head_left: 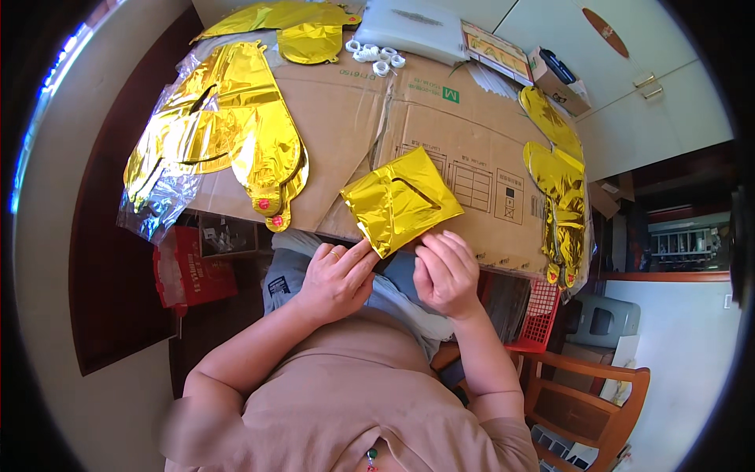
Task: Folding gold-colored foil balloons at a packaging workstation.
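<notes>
A gold foil balloon, folded into a flat square packet (405,200), lies tilted near the front edge of the cardboard. It has a dark slit across its upper face. My left hand (338,275) grips its near left corner, with the index finger along the edge and the thumb partly hidden below. At the near right edge, the curled fingers of my right hand (450,271) pinch the foil, though the exact contact is partly hidden. Large flat gold foil balloons (228,126) rest at the left, some over clear plastic film (145,212).
Flattened cardboard (330,110) covers the table. More gold balloons lie at the far left (311,39) and along the right edge (558,181). White tape rolls (381,68) sit by a clear plastic pack (413,31). A small box (562,82) stands far right; a wooden chair (582,401) is nearby.
</notes>
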The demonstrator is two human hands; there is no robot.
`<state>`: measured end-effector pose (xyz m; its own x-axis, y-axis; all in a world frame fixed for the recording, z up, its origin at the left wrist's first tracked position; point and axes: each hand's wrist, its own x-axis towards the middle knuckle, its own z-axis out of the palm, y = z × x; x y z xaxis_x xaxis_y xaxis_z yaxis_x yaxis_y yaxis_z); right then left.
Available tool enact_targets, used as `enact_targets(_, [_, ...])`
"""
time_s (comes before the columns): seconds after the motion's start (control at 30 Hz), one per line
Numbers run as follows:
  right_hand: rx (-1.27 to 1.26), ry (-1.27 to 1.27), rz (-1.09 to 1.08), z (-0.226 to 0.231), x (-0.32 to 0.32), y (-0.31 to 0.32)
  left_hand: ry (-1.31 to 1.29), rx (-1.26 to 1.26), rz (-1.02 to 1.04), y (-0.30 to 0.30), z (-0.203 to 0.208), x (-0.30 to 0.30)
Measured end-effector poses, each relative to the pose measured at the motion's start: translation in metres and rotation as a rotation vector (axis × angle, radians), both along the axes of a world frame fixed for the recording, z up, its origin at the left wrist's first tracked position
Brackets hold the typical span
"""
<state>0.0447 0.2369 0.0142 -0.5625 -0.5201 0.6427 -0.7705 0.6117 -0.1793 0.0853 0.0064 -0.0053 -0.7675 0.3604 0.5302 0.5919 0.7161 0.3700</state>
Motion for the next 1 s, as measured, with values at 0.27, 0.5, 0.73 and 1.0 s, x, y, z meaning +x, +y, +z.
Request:
enact_targets(0.27, [0.155, 0.126, -0.015, 0.022, -0.023, -0.003, -0.021, 0.026, -0.002, -0.001, 0.0, 0.001])
enact_targets(0.5, [0.326, 0.004, 0.146, 0.001, -0.026, -0.007, -0.055, 0.102, -0.019, -0.006, -0.009, 0.001])
enact_targets(0.73, [0.277, -0.044, 0.086, -0.008, -0.025, -0.015, -0.047, 0.146, 0.014, -0.01, -0.012, 0.002])
enact_targets(1.0, [0.225, -0.067, -0.018, -0.017, -0.016, -0.033, -0.012, 0.113, 0.035, -0.019, -0.01, -0.003])
